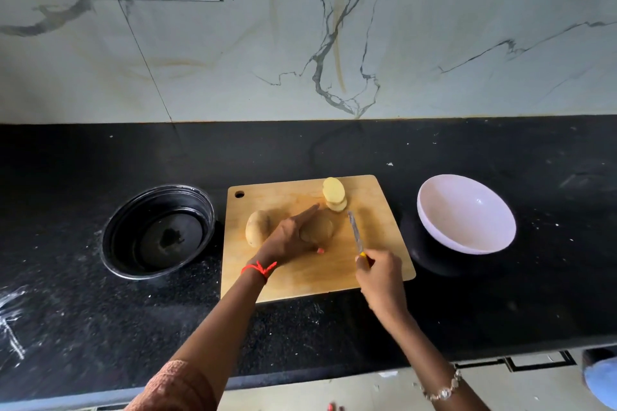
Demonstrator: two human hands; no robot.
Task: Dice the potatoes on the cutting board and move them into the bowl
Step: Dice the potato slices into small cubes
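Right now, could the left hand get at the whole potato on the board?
Probably yes: the whole potato lies bare beside the left hand, which touches the cut potato; nothing stands between them.

Black speckled tabletop [467,310], tan wooden cutting board [377,243], white bowl [467,230], black pot [157,230], brown potato [257,227], pale yellow slices [334,193], grey-veined white marble wall [334,43].

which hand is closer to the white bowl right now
Right. The right hand, gripping the knife, is over the cutting board's near right corner, just left of the white bowl. The left hand rests on the cut potato at mid-board, farther left.
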